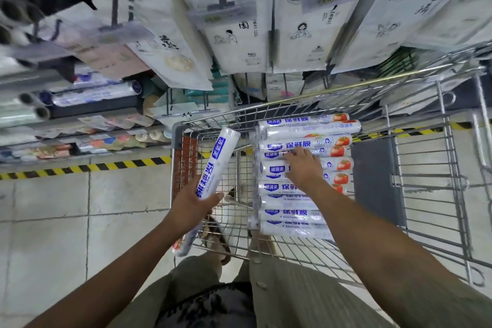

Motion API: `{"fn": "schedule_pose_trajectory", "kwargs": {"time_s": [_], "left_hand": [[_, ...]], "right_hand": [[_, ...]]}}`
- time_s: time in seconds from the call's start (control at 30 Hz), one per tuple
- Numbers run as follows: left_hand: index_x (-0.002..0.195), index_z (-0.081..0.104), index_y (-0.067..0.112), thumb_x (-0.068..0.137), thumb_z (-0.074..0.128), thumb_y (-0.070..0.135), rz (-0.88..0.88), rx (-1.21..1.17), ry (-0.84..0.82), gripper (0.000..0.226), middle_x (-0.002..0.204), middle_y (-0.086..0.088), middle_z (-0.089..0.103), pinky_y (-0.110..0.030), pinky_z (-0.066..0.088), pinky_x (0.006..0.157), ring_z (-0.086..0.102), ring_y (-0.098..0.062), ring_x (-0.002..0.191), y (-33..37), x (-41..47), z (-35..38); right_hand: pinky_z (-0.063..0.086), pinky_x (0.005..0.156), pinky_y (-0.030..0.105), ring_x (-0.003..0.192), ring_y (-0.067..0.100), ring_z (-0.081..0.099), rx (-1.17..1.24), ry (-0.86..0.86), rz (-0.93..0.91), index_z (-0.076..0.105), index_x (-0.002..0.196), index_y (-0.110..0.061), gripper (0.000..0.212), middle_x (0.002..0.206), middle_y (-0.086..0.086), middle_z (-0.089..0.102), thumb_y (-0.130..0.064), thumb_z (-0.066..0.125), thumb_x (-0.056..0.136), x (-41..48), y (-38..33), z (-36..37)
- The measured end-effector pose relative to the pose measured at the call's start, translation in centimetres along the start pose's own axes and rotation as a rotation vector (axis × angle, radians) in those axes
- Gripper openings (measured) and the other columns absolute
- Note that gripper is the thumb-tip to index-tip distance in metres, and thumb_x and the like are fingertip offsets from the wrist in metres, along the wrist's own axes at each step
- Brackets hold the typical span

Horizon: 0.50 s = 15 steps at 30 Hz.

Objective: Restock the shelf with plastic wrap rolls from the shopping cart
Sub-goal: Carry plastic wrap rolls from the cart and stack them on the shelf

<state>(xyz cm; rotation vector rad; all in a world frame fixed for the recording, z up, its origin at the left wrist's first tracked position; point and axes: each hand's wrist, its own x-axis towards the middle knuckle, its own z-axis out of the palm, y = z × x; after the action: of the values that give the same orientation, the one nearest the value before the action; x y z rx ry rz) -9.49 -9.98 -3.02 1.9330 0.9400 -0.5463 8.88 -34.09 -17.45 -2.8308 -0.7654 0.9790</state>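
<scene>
While the left grip (195, 205) is curled round one plastic wrap roll (216, 161), in the head view it holds that roll tilted above the left side of the shopping cart (426, 196). The right grip (303, 168) lies on the stack of rolls (295, 212) in the cart, fingers spread and fairly straight, touching them but closed on none. These rolls lie side by side, with blue writing and tomato pictures showing. Left of the cart is the shelf (95, 109), with more rolls on it. White packets (239, 34) hang above. Yellow-and-black tape (80, 168) runs along the floor at the shelf's foot.
</scene>
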Motion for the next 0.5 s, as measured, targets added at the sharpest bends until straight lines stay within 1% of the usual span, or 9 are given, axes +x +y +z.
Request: {"fn": "schedule_pose_trajectory", "kwargs": {"time_s": [0.07, 0.1, 0.17, 0.23, 0.3, 0.33, 0.4, 0.43, 0.5], "left_hand": [[0.121, 0.053, 0.027, 0.090, 0.078, 0.034, 0.020, -0.045, 0.000, 0.040, 0.091, -0.004, 0.069, -0.026, 0.059, 0.058, 0.071, -0.019, 0.068, 0.1, -0.5, -0.3], [0.119, 0.054, 0.028, 0.090, 0.078, 0.032, 0.035, -0.070, 0.001, 0.038, 0.090, -0.004, 0.070, -0.027, 0.059, 0.058, 0.071, -0.017, 0.066, 0.3, -0.8, -0.6], [0.113, 0.056, 0.030, 0.090, 0.078, 0.027, 0.060, -0.146, 0.007, 0.032, 0.089, -0.005, 0.071, -0.029, 0.059, 0.059, 0.070, -0.016, 0.064, 0.4, -1.3, -1.3], [0.112, 0.058, 0.029, 0.090, 0.078, 0.021, 0.100, -0.222, 0.023, 0.031, 0.091, -0.005, 0.073, -0.025, 0.059, 0.061, 0.072, -0.017, 0.070, 0.6, -1.7, -2.2], [0.121, 0.060, 0.026, 0.090, 0.079, 0.018, 0.142, -0.296, 0.031, 0.037, 0.095, -0.003, 0.075, -0.023, 0.059, 0.066, 0.075, -0.019, 0.080, 0.6, -2.2, -3.2], [0.124, 0.060, 0.026, 0.089, 0.079, 0.018, 0.157, -0.336, 0.036, 0.041, 0.098, -0.003, 0.076, -0.025, 0.060, 0.070, 0.076, -0.019, 0.085, 0.4, -2.2, -3.8], [0.121, 0.062, 0.028, 0.088, 0.081, 0.020, 0.187, -0.375, 0.069, 0.038, 0.101, 0.001, 0.078, -0.032, 0.062, 0.079, 0.075, -0.017, 0.091, 0.2, -2.6, -5.3], [0.118, 0.063, 0.028, 0.088, 0.081, 0.020, 0.205, -0.389, 0.086, 0.036, 0.102, 0.003, 0.078, -0.033, 0.061, 0.083, 0.074, -0.015, 0.094, 0.1, -2.9, -6.2], [0.117, 0.062, 0.031, 0.089, 0.080, 0.020, 0.249, -0.444, 0.108, 0.035, 0.107, 0.005, 0.077, -0.031, 0.060, 0.087, 0.073, -0.012, 0.100, -0.4, -3.5, -8.0]], "right_hand": [[0.037, 0.111, 0.044, 0.130, 0.024, 0.050, 0.056, 0.015, -0.043, 0.046, 0.142, -0.030, 0.055, 0.141, 0.000, 0.053, -0.039, 0.067, 0.092, -0.7, -0.2, -0.8], [0.039, 0.107, 0.042, 0.125, 0.024, 0.055, 0.087, 0.046, -0.067, 0.047, 0.141, -0.030, 0.053, 0.137, 0.000, 0.056, -0.040, 0.066, 0.093, -1.2, -0.5, -1.3], [0.047, 0.093, 0.039, 0.116, 0.024, 0.059, 0.171, 0.113, -0.120, 0.047, 0.140, -0.029, 0.053, 0.129, 0.000, 0.060, -0.043, 0.066, 0.093, -2.1, -1.6, -3.1], [0.054, 0.084, 0.041, 0.111, 0.022, 0.060, 0.324, 0.155, -0.158, 0.046, 0.139, -0.029, 0.054, 0.125, 0.000, 0.060, -0.043, 0.068, 0.092, -3.0, -3.4, -5.5], [0.056, 0.082, 0.044, 0.105, 0.017, 0.062, 0.510, 0.211, -0.201, 0.048, 0.135, -0.031, 0.050, 0.120, -0.005, 0.062, -0.040, 0.070, 0.091, -4.0, -5.8, -8.2], [0.057, 0.081, 0.042, 0.102, 0.012, 0.063, 0.602, 0.243, -0.219, 0.050, 0.132, -0.032, 0.046, 0.117, -0.009, 0.063, -0.040, 0.070, 0.091, -4.6, -7.2, -9.7], [0.057, 0.078, 0.032, 0.099, 0.003, 0.065, 0.785, 0.279, -0.240, 0.053, 0.129, -0.031, 0.042, 0.114, -0.016, 0.066, -0.040, 0.070, 0.092, -6.0, -10.6, -12.6], [0.055, 0.081, 0.029, 0.099, -0.001, 0.065, 0.864, 0.290, -0.258, 0.055, 0.129, -0.031, 0.042, 0.114, -0.019, 0.068, -0.041, 0.071, 0.092, -6.6, -12.4, -13.9], [0.054, 0.090, 0.032, 0.104, -0.001, 0.066, 0.970, 0.306, -0.293, 0.057, 0.127, -0.036, 0.043, 0.115, -0.020, 0.070, -0.048, 0.072, 0.088, -7.7, -16.3, -15.8]]}}
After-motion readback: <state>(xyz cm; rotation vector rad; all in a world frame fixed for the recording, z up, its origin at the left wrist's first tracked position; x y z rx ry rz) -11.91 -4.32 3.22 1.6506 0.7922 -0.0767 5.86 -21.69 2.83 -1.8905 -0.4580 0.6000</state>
